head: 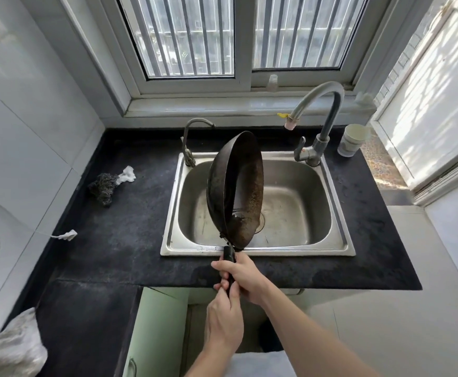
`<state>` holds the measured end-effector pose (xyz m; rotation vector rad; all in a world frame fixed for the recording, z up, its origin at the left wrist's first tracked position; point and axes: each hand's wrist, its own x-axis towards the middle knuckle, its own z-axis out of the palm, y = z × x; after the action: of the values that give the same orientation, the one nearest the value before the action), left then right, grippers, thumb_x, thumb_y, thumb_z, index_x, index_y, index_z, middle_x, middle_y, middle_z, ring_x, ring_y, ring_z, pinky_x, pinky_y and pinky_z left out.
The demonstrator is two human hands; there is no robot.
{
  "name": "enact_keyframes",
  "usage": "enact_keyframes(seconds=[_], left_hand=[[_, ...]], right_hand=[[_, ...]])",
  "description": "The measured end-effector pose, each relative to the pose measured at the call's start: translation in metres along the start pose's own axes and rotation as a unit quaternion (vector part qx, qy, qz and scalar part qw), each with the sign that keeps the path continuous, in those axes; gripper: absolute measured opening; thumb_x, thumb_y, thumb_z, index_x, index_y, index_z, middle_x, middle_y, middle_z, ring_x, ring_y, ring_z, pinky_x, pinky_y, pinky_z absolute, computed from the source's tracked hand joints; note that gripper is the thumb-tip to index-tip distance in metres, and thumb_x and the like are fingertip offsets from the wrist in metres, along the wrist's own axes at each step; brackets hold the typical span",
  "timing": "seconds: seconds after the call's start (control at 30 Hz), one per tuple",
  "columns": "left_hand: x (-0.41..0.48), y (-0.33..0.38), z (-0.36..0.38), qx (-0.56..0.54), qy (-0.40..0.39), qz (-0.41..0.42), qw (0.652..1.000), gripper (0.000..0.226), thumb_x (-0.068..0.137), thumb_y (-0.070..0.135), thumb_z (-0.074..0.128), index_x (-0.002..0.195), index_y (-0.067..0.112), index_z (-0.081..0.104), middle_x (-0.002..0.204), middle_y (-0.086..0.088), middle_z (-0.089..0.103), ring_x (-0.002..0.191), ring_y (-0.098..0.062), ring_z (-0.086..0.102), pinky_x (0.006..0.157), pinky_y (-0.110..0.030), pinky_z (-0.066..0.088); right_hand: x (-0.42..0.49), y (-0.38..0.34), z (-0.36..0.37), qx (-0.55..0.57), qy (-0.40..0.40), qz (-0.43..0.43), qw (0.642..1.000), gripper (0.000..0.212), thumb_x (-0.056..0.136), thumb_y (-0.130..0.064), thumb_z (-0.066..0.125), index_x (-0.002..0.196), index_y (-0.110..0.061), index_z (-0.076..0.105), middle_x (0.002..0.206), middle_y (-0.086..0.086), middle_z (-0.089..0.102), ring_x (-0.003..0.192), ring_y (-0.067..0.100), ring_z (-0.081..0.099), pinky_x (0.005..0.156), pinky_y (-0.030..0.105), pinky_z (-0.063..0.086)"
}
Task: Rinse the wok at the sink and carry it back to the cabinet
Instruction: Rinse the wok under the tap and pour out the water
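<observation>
A dark, worn wok (236,186) is tipped up on its side over the steel sink (298,202), its inside facing right. Its black handle (229,255) points down toward me over the sink's front rim. My right hand (241,276) is wrapped around the handle just below the rim. My left hand (223,319) grips the handle's lower end, right under the right hand. The tall curved faucet (323,110) stands at the sink's back right; no water is seen running.
A smaller tap (192,137) stands at the sink's back left. A steel-wool scrubber (104,186) and a white rag (127,174) lie on the black counter (113,240) to the left. A white cup (354,140) sits at the back right. A green cabinet door (154,330) hangs open below.
</observation>
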<state>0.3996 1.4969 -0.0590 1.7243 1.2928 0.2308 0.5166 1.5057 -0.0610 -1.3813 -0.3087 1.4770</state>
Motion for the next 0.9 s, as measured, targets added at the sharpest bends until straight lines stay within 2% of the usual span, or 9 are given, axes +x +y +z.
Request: enact_keyframes(seconds=[0.17,0.23,0.33,0.43,0.57,0.63,0.73,0.9], left_hand=[[0.000,-0.003,0.009,-0.003,0.011,-0.019,1.000,0.056,0.100,0.046,0.027,0.123,0.008,0.061,0.111,-0.013,0.072,0.110,-0.031,0.063,0.090,-0.042,0.051],[0.001,0.000,0.012,-0.007,0.022,-0.026,0.999,0.053,0.100,0.043,0.027,0.120,0.009,0.062,0.100,-0.006,0.073,0.103,-0.028,0.066,0.087,-0.041,0.051],[-0.006,0.015,0.017,-0.016,0.036,-0.046,0.998,0.043,0.102,0.037,0.029,0.113,0.015,0.064,0.081,0.007,0.067,0.086,-0.020,0.066,0.076,-0.036,0.050],[-0.013,0.025,0.027,-0.016,0.063,-0.053,0.997,0.040,0.103,0.035,0.031,0.114,0.015,0.065,0.086,0.002,0.069,0.087,-0.022,0.066,0.074,-0.035,0.048],[-0.018,0.031,0.042,-0.027,0.089,-0.068,0.993,0.035,0.102,0.030,0.037,0.107,0.012,0.066,0.077,-0.002,0.067,0.086,-0.031,0.066,0.069,-0.036,0.045],[-0.020,0.033,0.049,-0.027,0.102,-0.071,0.992,0.036,0.101,0.030,0.038,0.109,0.009,0.067,0.083,-0.011,0.071,0.091,-0.035,0.066,0.069,-0.034,0.043],[-0.025,0.040,0.060,-0.021,0.113,-0.077,0.990,0.037,0.102,0.031,0.038,0.111,0.009,0.066,0.095,-0.016,0.073,0.095,-0.034,0.066,0.068,-0.030,0.039],[-0.032,0.051,0.074,0.002,0.124,-0.069,0.990,0.036,0.102,0.031,0.038,0.106,0.009,0.065,0.092,-0.014,0.073,0.092,-0.033,0.065,0.068,-0.031,0.038]], right_hand=[[0.002,0.000,0.002,-0.008,0.025,0.016,1.000,0.022,0.092,-0.013,0.069,0.089,-0.008,0.048,0.057,0.002,0.052,0.046,0.015,0.049,0.072,0.040,0.059],[0.004,0.000,0.001,-0.021,0.033,0.016,0.999,0.021,0.092,-0.013,0.068,0.089,-0.007,0.048,0.055,0.002,0.053,0.044,0.015,0.050,0.071,0.042,0.060],[0.006,-0.002,-0.005,-0.031,0.014,0.028,0.999,0.025,0.092,-0.017,0.071,0.093,-0.009,0.047,0.056,0.002,0.053,0.043,0.015,0.051,0.079,0.049,0.058],[0.003,-0.003,-0.017,-0.030,-0.018,0.035,0.999,0.029,0.093,-0.020,0.071,0.096,-0.009,0.045,0.056,0.003,0.053,0.043,0.015,0.051,0.076,0.047,0.059],[0.000,-0.004,-0.031,-0.054,-0.049,0.029,0.997,0.028,0.094,-0.022,0.069,0.085,-0.007,0.047,0.058,0.006,0.052,0.044,0.017,0.054,0.086,0.062,0.055],[-0.003,-0.004,-0.037,-0.052,-0.062,0.026,0.996,0.029,0.094,-0.021,0.069,0.078,-0.008,0.048,0.057,0.008,0.052,0.043,0.017,0.054,0.088,0.065,0.052],[-0.006,-0.005,-0.048,-0.034,-0.084,0.026,0.996,0.026,0.095,-0.016,0.067,0.081,-0.007,0.047,0.058,0.007,0.050,0.043,0.016,0.051,0.085,0.058,0.055],[-0.011,-0.005,-0.065,-0.021,-0.116,0.017,0.993,0.021,0.095,-0.014,0.065,0.086,-0.008,0.048,0.057,0.006,0.049,0.043,0.016,0.051,0.084,0.057,0.055]])
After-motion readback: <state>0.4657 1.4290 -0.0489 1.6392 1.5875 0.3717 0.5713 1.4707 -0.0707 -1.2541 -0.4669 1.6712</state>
